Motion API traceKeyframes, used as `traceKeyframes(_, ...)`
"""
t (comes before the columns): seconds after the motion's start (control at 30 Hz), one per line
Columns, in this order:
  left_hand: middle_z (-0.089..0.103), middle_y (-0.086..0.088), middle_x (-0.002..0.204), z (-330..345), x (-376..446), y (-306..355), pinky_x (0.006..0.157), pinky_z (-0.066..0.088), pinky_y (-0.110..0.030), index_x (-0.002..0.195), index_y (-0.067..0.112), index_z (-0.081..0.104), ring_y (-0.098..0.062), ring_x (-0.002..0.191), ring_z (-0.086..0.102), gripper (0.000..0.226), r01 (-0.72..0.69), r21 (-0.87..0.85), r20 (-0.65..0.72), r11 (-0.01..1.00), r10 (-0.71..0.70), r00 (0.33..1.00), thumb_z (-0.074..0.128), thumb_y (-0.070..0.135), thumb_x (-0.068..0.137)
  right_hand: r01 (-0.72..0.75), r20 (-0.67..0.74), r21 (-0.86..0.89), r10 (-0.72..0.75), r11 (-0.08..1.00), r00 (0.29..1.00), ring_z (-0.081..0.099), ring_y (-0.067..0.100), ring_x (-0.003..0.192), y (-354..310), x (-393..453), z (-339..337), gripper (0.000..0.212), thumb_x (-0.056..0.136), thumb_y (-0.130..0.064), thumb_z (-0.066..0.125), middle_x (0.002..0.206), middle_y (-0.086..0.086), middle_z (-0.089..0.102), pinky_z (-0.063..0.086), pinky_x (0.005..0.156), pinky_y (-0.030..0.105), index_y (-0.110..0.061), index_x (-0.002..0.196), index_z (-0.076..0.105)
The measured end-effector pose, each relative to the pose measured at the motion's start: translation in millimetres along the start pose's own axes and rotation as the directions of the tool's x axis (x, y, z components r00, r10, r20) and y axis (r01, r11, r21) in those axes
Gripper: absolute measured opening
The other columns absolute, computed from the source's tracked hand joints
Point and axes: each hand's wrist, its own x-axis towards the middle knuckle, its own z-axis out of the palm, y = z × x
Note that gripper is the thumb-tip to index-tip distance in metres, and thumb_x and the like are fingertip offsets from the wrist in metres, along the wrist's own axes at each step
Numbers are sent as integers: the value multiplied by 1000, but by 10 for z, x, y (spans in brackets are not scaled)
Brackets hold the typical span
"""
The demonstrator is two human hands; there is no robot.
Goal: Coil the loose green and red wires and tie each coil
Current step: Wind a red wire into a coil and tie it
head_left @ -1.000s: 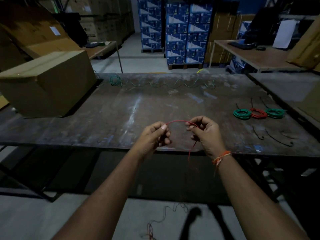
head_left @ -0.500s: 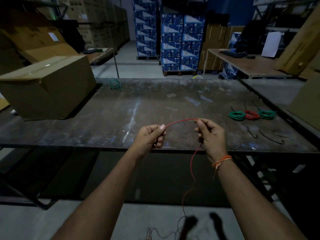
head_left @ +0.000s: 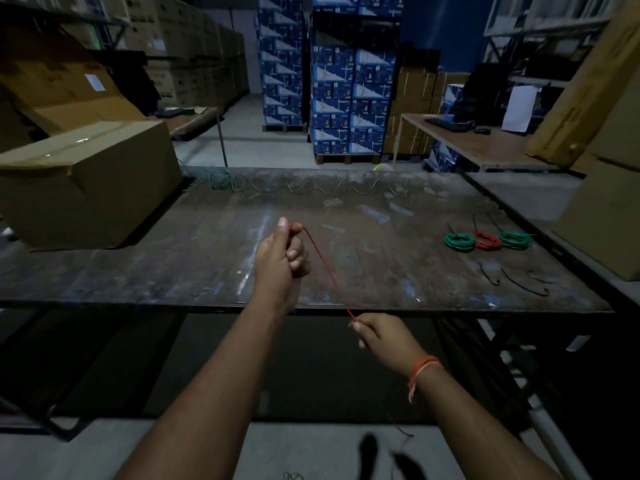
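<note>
A thin red wire (head_left: pixel 329 271) runs taut between my two hands above the near edge of the dark metal table (head_left: pixel 173 271). My left hand (head_left: pixel 282 252) pinches its end over the table, thumb up. Lower down, just off the table's front edge, my right hand (head_left: pixel 379 332) pinches the wire farther along. The rest of the wire drops out of sight toward the floor. A loose green wire (head_left: pixel 311 187) lies in waves along the far edge, bunched at its left end (head_left: pixel 221 180).
Two green coils (head_left: pixel 460 241) (head_left: pixel 515 239) and a red coil (head_left: pixel 487 240) sit tied at the table's right. Black ties (head_left: pixel 524 282) lie in front of them. A large cardboard box (head_left: pixel 90 181) occupies the left end; another box (head_left: pixel 602 216) stands at the right.
My hands have drawn apart. The left rose forward over the table and the right dropped below the front edge, so the short red arc is now a long straight stretch.
</note>
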Motion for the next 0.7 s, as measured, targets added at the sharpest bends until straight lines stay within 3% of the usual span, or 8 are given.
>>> traceKeyframes(0.1,37,9,52,-71,108,13,41,25,-19,84,18,56,-4,42,31,33,-3,-39,-179,999,-4,984,48,42,105,94,-110,-17,-95,995,989,65,7,77,-46,-111,-58,13,101,-21,55,77,-11,66,53,76,34,-23,106,67)
traceKeyframes(0.2,45,9,58,-116,155,13,45,31,-18,85,19,55,-5,48,39,30,-16,-51,-216,999,4,976,48,40,105,263,-233,-86,-276,961,932,61,11,77,-96,-167,-170,9,98,-23,56,80,-10,63,52,73,37,-23,102,64)
traceKeyframes(0.33,59,3,69,-141,78,-117,63,49,-24,95,14,56,-11,64,59,25,-5,209,-57,978,17,998,44,32,107,461,-295,-145,-483,875,825,55,14,85,-319,-182,-366,15,100,-22,54,88,-5,56,45,76,28,-16,100,67)
traceKeyframes(0.43,63,0,68,-69,-53,-245,65,53,-25,100,7,53,-16,65,65,29,4,337,96,941,-39,995,37,29,109,501,-356,-134,-514,855,781,52,16,88,-492,-201,-479,22,101,-25,53,92,1,53,41,77,24,-13,104,71)
traceKeyframes(0.6,51,-3,57,47,-297,-444,42,36,-20,92,4,52,-11,43,44,35,46,398,255,916,-159,954,33,28,110,509,-459,-52,-473,859,752,52,13,87,-567,-175,-522,15,96,-12,65,95,4,49,41,76,18,-11,107,76)
traceKeyframes(0.7,36,3,52,83,-310,-553,40,20,-18,79,10,57,-6,43,25,40,94,331,276,939,-192,942,35,24,109,476,-530,23,-393,879,751,54,9,83,-503,-103,-558,12,93,-9,71,90,1,52,40,71,15,-14,102,77)
